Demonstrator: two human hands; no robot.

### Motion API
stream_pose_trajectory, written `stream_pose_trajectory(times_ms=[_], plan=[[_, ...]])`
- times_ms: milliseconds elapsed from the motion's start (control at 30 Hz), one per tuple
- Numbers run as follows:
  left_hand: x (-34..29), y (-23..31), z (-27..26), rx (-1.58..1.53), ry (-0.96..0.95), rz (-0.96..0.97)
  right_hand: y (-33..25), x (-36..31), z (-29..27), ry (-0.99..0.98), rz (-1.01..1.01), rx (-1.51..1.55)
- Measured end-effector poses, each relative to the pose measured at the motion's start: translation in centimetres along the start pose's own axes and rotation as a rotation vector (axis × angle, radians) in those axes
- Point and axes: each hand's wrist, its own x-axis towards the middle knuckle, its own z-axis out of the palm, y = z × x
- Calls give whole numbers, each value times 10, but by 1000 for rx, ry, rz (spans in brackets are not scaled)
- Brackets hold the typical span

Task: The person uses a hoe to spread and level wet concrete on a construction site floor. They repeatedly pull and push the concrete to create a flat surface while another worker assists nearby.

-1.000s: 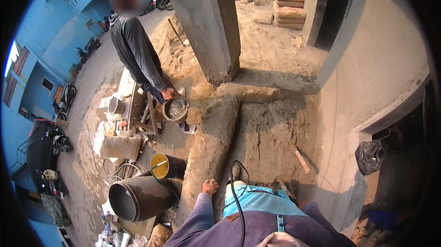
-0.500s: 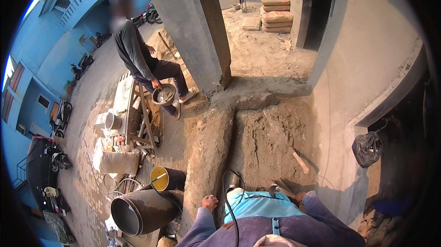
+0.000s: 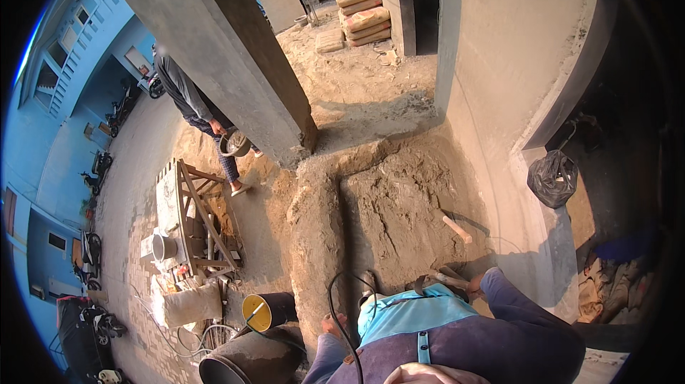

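My left hand [image 3: 332, 325] rests on the rough mortar ledge [image 3: 314, 241], its fingers loosely bent and partly behind a black cable [image 3: 332, 298]. Low on the right, my right hand [image 3: 474, 287] is closed around the wooden handle [image 3: 449, 277] of a tool; its working end is mostly hidden near my clothes. Wet grey mortar [image 3: 399, 205] with a furrowed surface lies in front of me, between the ledge and the plastered wall [image 3: 492, 98]. Another wooden handle [image 3: 457, 230] sticks out over the mortar, with no blade showing.
A grey pillar [image 3: 221, 48] rises ahead. Beyond it a person [image 3: 189, 91] carries a bucket of mortar [image 3: 235, 143]. On the left stand a wooden trestle table [image 3: 169, 198], a yellow-lined bucket [image 3: 257, 312] and a large drum [image 3: 257, 357]. A black plastic bag [image 3: 552, 178] hangs at right; stacked sacks [image 3: 364, 16] lie behind.
My view has shifted, so the pillar and sacks sit further left. The person with the bucket has stepped away, now partly behind the pillar. My right hand has moved slightly forward with the tool.
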Motion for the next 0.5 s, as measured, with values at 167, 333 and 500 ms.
stream_pose_trajectory(times_ms=[167,333,500], plan=[[-1,3,-28,34,47,-10,-30,-38,20,-85,-1,180],[12,20,-17,-81,-375,-95,29,13,48,-41,-214,272],[17,48,15,-52,-337,-177,44,47,67,-17,-327,196]])
